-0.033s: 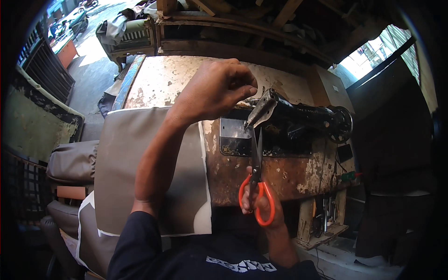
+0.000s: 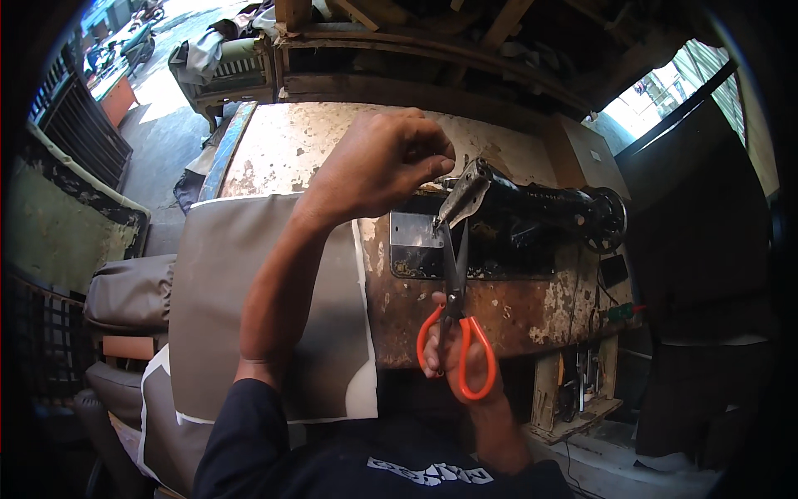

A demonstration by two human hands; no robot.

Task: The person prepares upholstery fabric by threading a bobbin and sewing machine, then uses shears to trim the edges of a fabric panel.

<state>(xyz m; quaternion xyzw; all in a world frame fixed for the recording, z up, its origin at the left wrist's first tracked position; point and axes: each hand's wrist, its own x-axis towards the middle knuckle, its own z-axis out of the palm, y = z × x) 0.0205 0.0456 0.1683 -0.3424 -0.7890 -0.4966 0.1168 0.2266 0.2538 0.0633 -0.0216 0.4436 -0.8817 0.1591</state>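
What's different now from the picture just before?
The scissors have opened a little: their orange handles have spread apart and the blades are slightly wider. The right hand keeps hold of them; nothing was visibly taken up or let go. The raised left hand, the brown-grey sheet and the black sewing machine look as they were.

daylight enters from the street [image 2: 170, 83] at upper left, burnt white, and from an opening [image 2: 648, 100] at upper right; the table [image 2: 278, 133] is bright at the back; shadow darkens the sheet [image 2: 218, 274]; beams [image 2: 509, 25] lie dim; the scissors [image 2: 453, 307] look sharp; edges bend into black
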